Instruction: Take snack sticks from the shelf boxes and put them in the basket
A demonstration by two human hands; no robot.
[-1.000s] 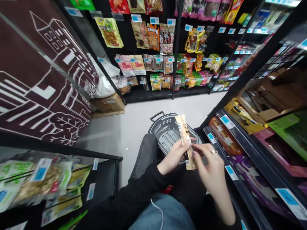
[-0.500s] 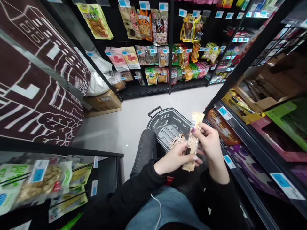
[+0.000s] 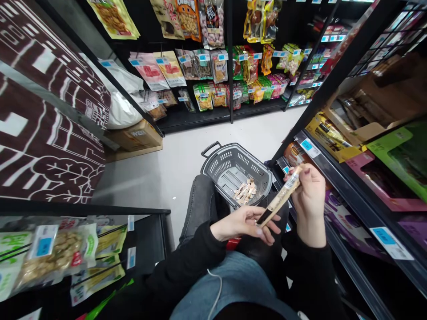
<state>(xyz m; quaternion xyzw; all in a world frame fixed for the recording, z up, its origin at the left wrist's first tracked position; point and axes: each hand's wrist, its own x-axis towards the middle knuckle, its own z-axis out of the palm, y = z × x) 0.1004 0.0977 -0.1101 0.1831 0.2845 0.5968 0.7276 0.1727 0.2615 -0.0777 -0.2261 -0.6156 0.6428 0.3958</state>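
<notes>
Slim cream-coloured packet (image 3: 282, 199) sits tilted, lower right of frame centre: right hand (image 3: 311, 186) pinches its upper end, left hand (image 3: 245, 224) loosely grips its lower end; two-ended hold likely steadies it. Grey basket (image 3: 216, 170), centre, stands beside knee (image 3: 202, 191), probably for easy reach.

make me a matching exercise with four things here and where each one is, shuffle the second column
Things
1. slim packet
2. basket
3. heap of small pale items
4. white bag

Places
A. just above the cardboard box
B. inside the basket
C. upper end in the right hand, lower end at the left hand
D. right beside the person's left knee

Right pairs: 1-C, 2-D, 3-B, 4-A
</notes>
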